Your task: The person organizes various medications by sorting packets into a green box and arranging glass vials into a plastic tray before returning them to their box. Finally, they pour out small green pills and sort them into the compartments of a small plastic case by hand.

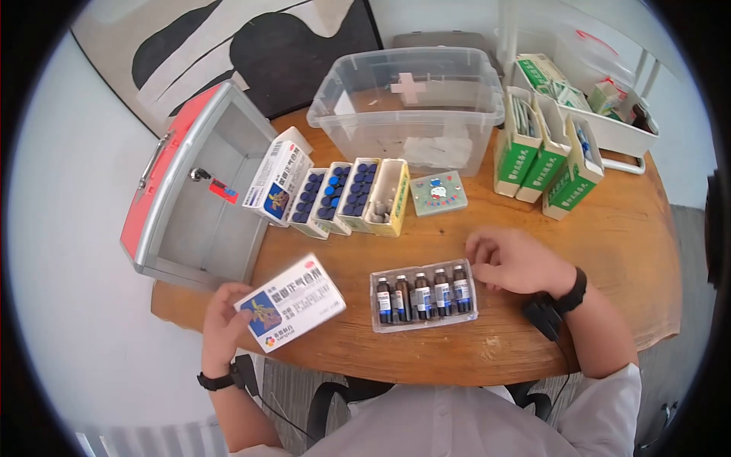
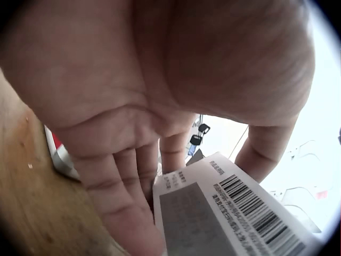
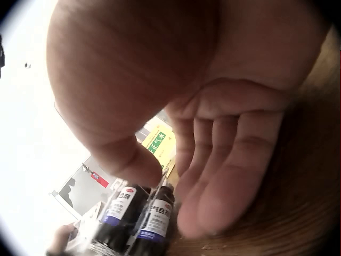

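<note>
My left hand (image 1: 223, 324) holds a white and blue medicine box (image 1: 297, 297) by its left end, tilted above the table's front left. In the left wrist view the box's barcode side (image 2: 250, 213) faces the camera, between thumb and fingers. A clear plastic tray (image 1: 426, 326) with several small dark bottles (image 1: 422, 293) lies at the table's front middle. Beside the tray's right end is my right hand (image 1: 518, 259), its fingers loosely bent. In the right wrist view its thumb (image 3: 136, 165) is right at the tray's edge, over the labelled bottles (image 3: 154, 218).
Boxes of blue-capped vials (image 1: 331, 194) stand behind, beside an upright medicine box (image 1: 278, 183) and a small green tin (image 1: 438, 193). A red-edged metal case (image 1: 205, 221) is at left, a clear bin (image 1: 403, 114) at back. Green-white boxes (image 1: 571, 183) and a white basket (image 1: 624, 133) stand right.
</note>
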{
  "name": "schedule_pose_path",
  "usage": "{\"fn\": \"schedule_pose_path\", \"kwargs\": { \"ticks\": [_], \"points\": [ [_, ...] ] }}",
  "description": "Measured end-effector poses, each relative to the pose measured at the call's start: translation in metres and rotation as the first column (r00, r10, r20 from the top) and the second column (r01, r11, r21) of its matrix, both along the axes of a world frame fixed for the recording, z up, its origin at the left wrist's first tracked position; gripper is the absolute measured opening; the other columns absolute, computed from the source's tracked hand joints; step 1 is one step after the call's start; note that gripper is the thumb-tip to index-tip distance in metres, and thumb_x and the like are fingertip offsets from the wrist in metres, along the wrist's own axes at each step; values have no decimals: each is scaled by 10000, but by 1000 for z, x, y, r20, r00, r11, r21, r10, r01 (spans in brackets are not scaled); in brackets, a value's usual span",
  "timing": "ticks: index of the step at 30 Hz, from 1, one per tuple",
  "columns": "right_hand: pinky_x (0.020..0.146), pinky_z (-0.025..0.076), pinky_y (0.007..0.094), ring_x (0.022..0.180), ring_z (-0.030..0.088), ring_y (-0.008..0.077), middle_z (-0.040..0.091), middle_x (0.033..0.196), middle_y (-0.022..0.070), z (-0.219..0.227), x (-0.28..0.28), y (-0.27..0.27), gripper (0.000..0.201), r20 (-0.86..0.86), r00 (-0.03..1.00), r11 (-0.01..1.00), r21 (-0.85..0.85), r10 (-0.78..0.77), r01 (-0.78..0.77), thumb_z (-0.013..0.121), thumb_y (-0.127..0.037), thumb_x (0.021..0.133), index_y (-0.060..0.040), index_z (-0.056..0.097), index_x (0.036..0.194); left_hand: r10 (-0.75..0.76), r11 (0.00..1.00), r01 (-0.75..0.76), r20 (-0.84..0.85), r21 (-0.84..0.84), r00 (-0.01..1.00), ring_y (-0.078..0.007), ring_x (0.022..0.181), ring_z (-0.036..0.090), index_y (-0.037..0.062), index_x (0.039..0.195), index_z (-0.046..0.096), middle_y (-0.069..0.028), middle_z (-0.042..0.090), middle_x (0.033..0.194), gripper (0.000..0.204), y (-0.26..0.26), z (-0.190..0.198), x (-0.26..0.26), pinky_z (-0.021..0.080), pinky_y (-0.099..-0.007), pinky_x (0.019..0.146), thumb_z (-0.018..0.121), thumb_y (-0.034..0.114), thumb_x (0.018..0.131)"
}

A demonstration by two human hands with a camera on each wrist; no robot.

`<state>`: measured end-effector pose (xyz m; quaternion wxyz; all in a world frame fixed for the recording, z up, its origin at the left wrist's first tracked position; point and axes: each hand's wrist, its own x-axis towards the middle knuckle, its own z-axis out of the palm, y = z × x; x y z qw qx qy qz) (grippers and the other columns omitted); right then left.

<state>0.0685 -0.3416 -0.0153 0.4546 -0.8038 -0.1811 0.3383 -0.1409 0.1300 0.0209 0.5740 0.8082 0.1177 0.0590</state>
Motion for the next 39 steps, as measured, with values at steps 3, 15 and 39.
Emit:
{"fn": "schedule_pose_path", "kwargs": {
  "ticks": [3, 15, 39],
  "points": [
    [845, 635, 377, 1237, 717, 260, 691, 1398, 171, -8, -11, 5, 570, 341, 939, 943, 326, -52, -66, 855, -230, 939, -64, 661, 1448, 181, 976, -206, 250, 75, 951, -168, 1236, 664, -1, 1347, 623, -108, 706, 1278, 414, -12, -3, -15, 550, -346, 1057, 672, -76, 943],
    [1132, 512, 497, 1283, 631, 385, 636, 1423, 140, -1, -24, 18, 950, 636, 702, 912, -7, 320, -410, 968, -222, 680, -177, 615, 1561, 274, 521, -447, 354, 727, 894, -302, 1012, 793, 21, 1285, 657, -172, 763, 1128, 529, -25, -24, 2, 624, -401, 907, 905, 69, 820],
    [731, 607, 287, 839, 699, 92, 806, 1026, 66, -12, -12, -10, 404, -49, 971, 920, 310, -234, 238, 739, -307, 1104, 8, 730, 1355, -608, 794, 608, 0, 11, 794, -137, 938, 775, -2, 1418, 655, -108, 809, 1057, 505, -175, -38, 146, 623, -290, 811, 857, 215, 1010]
  ]
}}
